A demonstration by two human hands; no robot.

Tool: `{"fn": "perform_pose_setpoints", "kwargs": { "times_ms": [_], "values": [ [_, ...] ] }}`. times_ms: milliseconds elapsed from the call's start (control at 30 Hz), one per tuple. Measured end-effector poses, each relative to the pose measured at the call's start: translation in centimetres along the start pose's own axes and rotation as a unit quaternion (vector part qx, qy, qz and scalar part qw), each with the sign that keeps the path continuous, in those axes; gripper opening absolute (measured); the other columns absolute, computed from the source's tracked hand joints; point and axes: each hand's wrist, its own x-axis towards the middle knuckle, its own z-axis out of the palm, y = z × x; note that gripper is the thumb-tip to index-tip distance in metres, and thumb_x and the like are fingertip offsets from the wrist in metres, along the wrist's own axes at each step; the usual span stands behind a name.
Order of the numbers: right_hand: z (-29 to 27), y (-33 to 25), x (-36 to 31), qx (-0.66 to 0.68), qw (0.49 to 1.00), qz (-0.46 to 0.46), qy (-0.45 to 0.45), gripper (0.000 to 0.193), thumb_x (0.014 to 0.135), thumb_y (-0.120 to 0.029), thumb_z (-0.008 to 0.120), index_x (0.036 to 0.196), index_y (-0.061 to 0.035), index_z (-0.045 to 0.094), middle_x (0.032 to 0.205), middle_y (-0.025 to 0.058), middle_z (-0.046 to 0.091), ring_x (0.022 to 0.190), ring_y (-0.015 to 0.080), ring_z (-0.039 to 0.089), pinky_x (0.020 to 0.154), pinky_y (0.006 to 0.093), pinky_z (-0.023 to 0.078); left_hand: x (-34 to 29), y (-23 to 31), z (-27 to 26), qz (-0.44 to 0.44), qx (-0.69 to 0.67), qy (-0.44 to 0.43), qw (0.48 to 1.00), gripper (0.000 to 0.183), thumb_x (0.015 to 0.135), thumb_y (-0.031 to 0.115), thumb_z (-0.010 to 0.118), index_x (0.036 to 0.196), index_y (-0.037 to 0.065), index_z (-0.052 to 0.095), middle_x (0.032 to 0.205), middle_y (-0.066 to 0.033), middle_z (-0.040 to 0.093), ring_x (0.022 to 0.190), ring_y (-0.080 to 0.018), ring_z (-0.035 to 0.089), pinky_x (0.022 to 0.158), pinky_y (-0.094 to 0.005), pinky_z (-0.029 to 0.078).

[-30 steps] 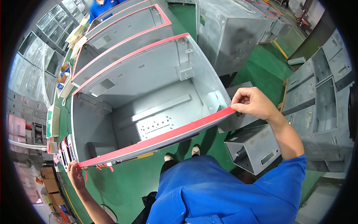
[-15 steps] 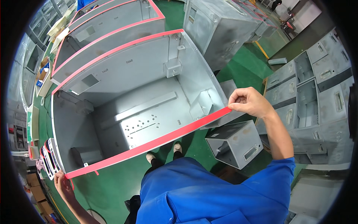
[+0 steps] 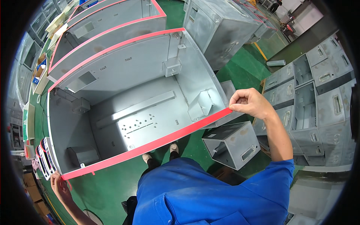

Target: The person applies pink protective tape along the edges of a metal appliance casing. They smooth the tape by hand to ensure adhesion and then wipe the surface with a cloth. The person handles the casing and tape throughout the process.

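A large open grey metal cabinet (image 3: 142, 93) lies on its back before me. A strip of red tape (image 3: 150, 146) runs along its near rim, from the left corner to the right. At the right corner my right hand (image 3: 250, 103) pinches the end of the tape between thumb and fingertips. My left hand (image 3: 60, 185) is closed at the near left corner, fingers pressed on the tape, with a loose red end hanging beside it. Red tape (image 3: 116, 44) also lines the far rim. A small red tail hangs below the near rim.
More taped cabinets (image 3: 112, 35) stand behind, and a tall grey cabinet (image 3: 221, 30) at the back right. A small metal box (image 3: 234, 144) sits on the green floor to my right, near stacked drawer units (image 3: 300, 97). Devices (image 3: 47, 159) hang at the left side.
The view has shifted slightly, moving the cabinet a little left in the picture. Both hands stay at the two near corners with the tape.
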Motion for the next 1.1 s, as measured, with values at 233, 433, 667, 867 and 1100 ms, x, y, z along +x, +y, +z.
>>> {"fn": "perform_pose_setpoints", "kwargs": {
  "times_ms": [233,433,667,867,1100],
  "values": [
    [0.0,-0.1,-0.1,0.001,1.000,0.000,-0.002,0.010,0.072,-0.009,0.064,0.075,0.0000,0.061,0.070,0.0016,0.058,0.064,0.0066,0.053,0.060,0.0196,0.043,0.0,0.0,0.2,0.007,0.019,0.015,1.000,0.018,0.081,0.001,0.049,0.066,0.007,0.040,0.064,0.0033,0.035,0.048,-0.0009,0.023,0.043,-0.0149,0.019],
    [0.0,-0.3,-0.2,-0.007,1.000,0.000,0.005,0.012,0.072,-0.010,0.064,0.075,0.0006,0.061,0.069,0.0022,0.058,0.062,0.0066,0.052,0.057,0.0194,0.042,0.0,0.1,-0.3,-0.014,0.006,0.020,1.000,0.017,0.081,0.002,0.049,0.067,0.007,0.042,0.067,0.0031,0.036,0.050,-0.0009,0.025,0.045,-0.0143,0.021],
    [0.0,0.2,0.0,-0.006,1.000,-0.014,0.006,0.011,0.071,-0.010,0.064,0.075,0.0007,0.062,0.068,0.0019,0.058,0.061,0.0060,0.052,0.056,0.0191,0.042,0.3,-0.4,-1.4,-0.009,-0.001,0.018,1.000,0.015,0.081,0.003,0.050,0.069,0.007,0.044,0.069,0.0023,0.039,0.051,0.0003,0.028,0.043,-0.0135,0.021],
    [0.0,0.1,0.0,-0.002,1.000,-0.013,0.007,0.011,0.071,-0.009,0.064,0.074,0.0011,0.062,0.067,0.0023,0.059,0.060,0.0062,0.052,0.056,0.0193,0.042,0.2,-0.1,-0.8,-0.012,0.015,0.022,1.000,0.015,0.082,0.003,0.050,0.068,0.007,0.044,0.066,0.0030,0.039,0.047,0.0008,0.027,0.039,-0.0146,0.018],
    [0.1,0.1,0.0,0.003,1.000,-0.009,0.008,0.011,0.071,-0.009,0.065,0.074,0.0013,0.062,0.067,0.0025,0.059,0.061,0.0065,0.053,0.057,0.0197,0.043,0.2,-0.2,-0.4,0.000,-0.009,0.008,1.000,0.017,0.082,0.002,0.049,0.067,0.007,0.043,0.063,0.0031,0.037,0.044,0.0003,0.023,0.037,-0.0153,0.017]
  ]
}}
